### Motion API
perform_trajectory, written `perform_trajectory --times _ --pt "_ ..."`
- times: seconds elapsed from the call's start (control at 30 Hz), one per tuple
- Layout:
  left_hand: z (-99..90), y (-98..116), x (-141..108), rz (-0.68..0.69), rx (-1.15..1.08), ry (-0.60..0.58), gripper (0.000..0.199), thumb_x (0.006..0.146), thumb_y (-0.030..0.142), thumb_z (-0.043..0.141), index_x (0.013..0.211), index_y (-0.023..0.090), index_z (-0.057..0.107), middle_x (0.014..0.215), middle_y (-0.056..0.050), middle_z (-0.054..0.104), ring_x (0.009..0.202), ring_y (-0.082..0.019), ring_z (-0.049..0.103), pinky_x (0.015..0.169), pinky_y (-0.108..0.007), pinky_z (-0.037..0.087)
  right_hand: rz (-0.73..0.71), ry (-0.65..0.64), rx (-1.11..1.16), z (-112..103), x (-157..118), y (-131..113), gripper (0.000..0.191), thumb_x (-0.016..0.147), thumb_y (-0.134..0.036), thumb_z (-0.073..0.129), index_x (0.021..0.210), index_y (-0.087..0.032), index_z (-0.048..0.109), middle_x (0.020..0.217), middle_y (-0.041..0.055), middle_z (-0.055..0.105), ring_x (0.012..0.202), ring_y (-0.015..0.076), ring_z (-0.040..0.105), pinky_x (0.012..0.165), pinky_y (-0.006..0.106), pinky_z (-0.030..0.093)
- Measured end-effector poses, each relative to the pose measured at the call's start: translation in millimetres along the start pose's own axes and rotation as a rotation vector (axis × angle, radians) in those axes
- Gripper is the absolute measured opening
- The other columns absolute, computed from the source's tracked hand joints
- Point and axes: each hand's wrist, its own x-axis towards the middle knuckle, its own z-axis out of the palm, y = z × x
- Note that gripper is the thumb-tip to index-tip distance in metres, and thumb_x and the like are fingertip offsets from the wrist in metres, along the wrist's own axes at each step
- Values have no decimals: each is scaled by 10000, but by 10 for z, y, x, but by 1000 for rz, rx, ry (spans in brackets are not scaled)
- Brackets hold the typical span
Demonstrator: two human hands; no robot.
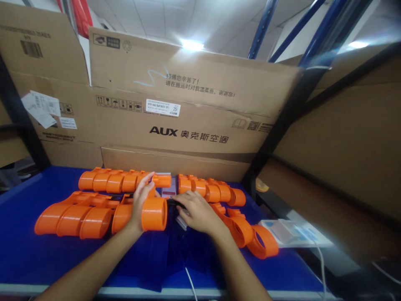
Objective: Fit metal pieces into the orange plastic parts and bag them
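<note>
My left hand (pixel 141 204) is closed around an orange plastic part with a wide round loop (pixel 154 214), held up above the blue table. Beside it, my right hand (pixel 197 212) has its fingers bent down onto a small black piece (pixel 173 202) at the right side of that part; its kind is hard to make out. Dark blue plastic or cloth (pixel 156 259) hangs below both hands. Rows of similar orange looped parts stand to the left (pixel 95 221) and at the back left (pixel 114 183). More of them are at the back right (pixel 213 192) and near my right forearm (pixel 263 241).
A large brown cardboard sheet (pixel 175 150) with print closes off the back of the blue table (pixel 21 209). Dark rack posts (pixel 275 133) rise on the right. A white tray-like thing (pixel 291 234) and a white cable (pixel 322 267) lie at the right edge.
</note>
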Motion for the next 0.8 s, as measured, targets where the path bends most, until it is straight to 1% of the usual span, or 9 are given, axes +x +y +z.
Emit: perform_trajectory --times 0.2,0.3,0.37,0.5,0.6,0.67,0.8 --pt "3 -2 8 11 19 -3 650 803 473 716 1359 171 569 578 40 594 456 -112 510 486 -227 431 54 -45 -155 58 32 -61 303 995 -253 517 1257 -231 668 1103 96 749 1001 260 629 879 373 437" --pt "1 -4 1 6 23 -22 649 799 475 725 1352 171 576 590 32 606 462 -113 506 487 -230 421 72 -72 -215 75 73 -101 299 979 -212 530 1238 -233 678 1094 102 758 979 263 629 843 359 429" --pt "2 -7 -7 -4 19 -38 655 801 483 725 1361 178 572 588 29 611 468 -117 506 490 -232 419 73 -93 -238 77 110 -122 276 968 -184 535 1186 -227 700 1069 105 764 966 258 634 827 345 427" --pt "5 -10 -19 -20 33 -61 672 804 501 721 1372 177 570 575 26 616 473 -120 512 500 -230 422 68 -110 -247 75 176 -132 229 983 -208 528 1108 -226 718 1020 106 765 959 259 646 809 339 429" --pt "7 -3 -25 -31 49 -73 670 803 511 721 1363 171 581 574 22 621 468 -119 523 505 -231 427 93 -110 -233 80 203 -114 223 982 -252 557 1139 -235 714 1024 114 758 998 272 651 833 348 435" --pt "8 4 -29 -35 49 -79 663 802 508 725 1357 172 587 573 21 620 467 -120 529 507 -232 429 113 -109 -218 87 211 -99 234 973 -249 572 1161 -239 712 1033 116 753 1024 272 650 852 348 436" --pt "10 13 -37 -24 48 -78 648 804 494 726 1351 174 590 573 21 618 474 -122 538 519 -232 437 128 -101 -200 101 211 -79 223 959 -220 568 1123 -223 719 999 109 748 984 261 638 857 348 434"
